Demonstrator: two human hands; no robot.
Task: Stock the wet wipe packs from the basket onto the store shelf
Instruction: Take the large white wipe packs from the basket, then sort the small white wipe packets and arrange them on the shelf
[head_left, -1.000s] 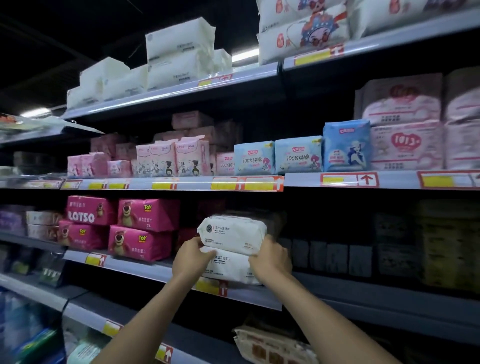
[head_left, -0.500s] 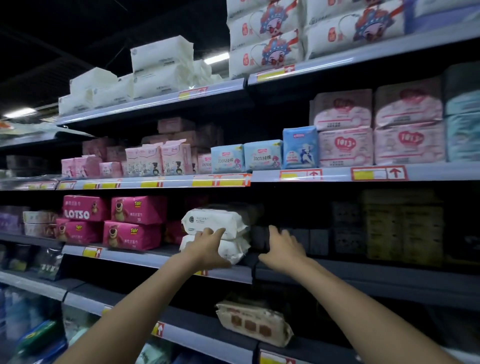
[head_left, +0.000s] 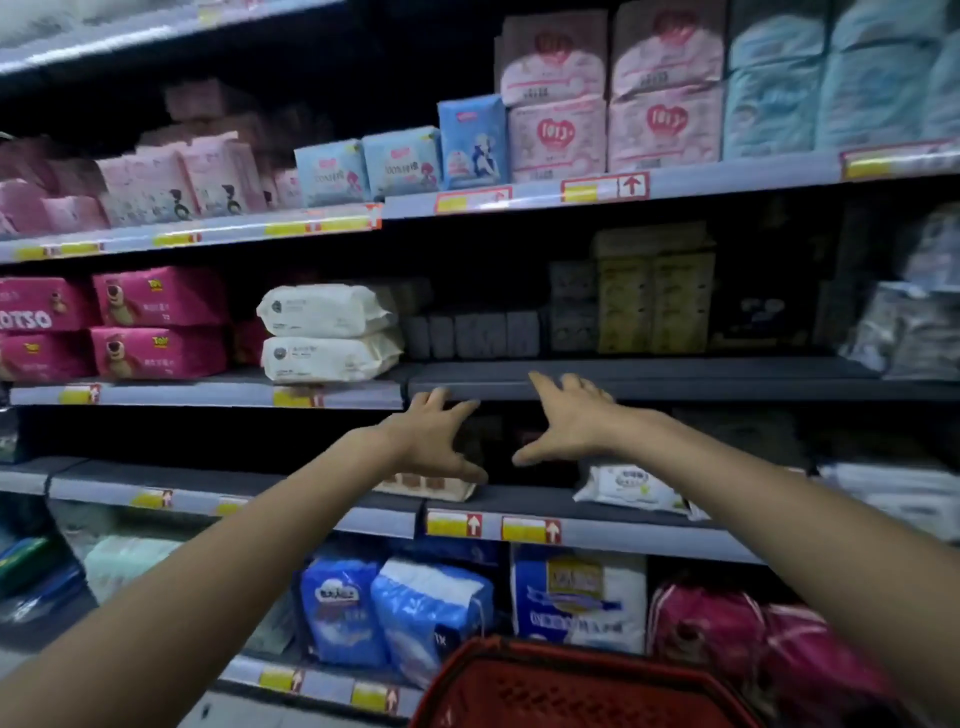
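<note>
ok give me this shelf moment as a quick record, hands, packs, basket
left hand: open, empty, fingers spread
right hand: open, empty, fingertips up at the shelf edge
wet wipe packs: two white, stacked on the shelf, neither hand on them
neighbours: pink bear packs left of the stack
basket: red, at bottom edge, contents not visible
</note>
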